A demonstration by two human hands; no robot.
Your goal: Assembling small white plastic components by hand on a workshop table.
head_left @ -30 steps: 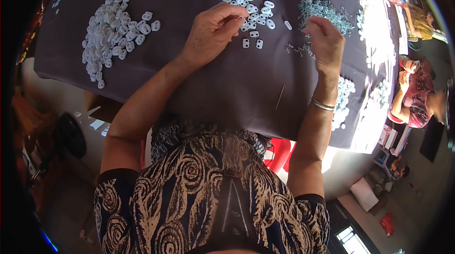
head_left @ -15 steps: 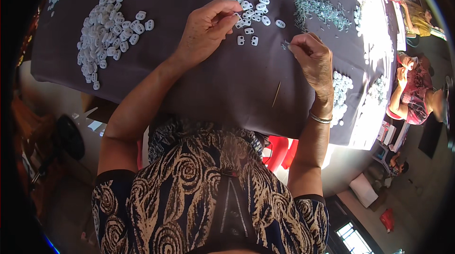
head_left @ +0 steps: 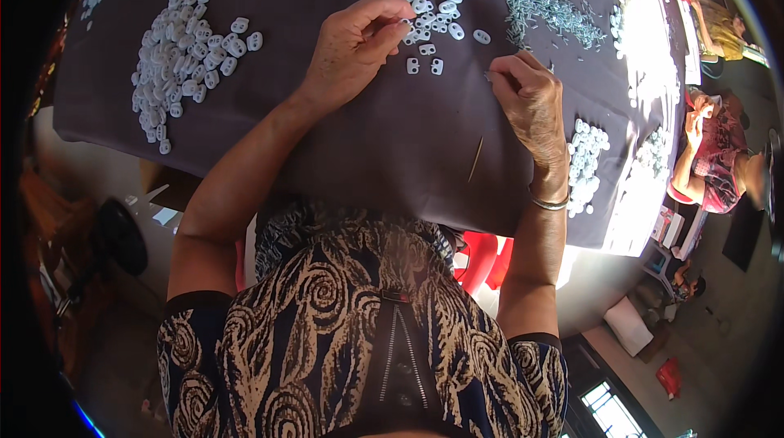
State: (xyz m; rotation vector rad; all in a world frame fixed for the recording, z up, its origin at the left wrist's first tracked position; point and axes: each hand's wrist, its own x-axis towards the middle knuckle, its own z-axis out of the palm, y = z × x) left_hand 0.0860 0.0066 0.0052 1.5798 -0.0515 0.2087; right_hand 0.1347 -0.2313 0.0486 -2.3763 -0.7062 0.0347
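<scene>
left hand [head_left: 351,50] at 12 o'clock, fingers pinched into the white buttons [head_left: 425,17]; right hand [head_left: 531,99] at 1 o'clock, fingers pressed on something too small to make out. bare dark table [head_left: 269,111] lies between the piles, near edge at 6 o'clock.

Head-worn fisheye, looking steeply down — close over dark-clothed table [head_left: 245,111] (edges bending), single view
</scene>
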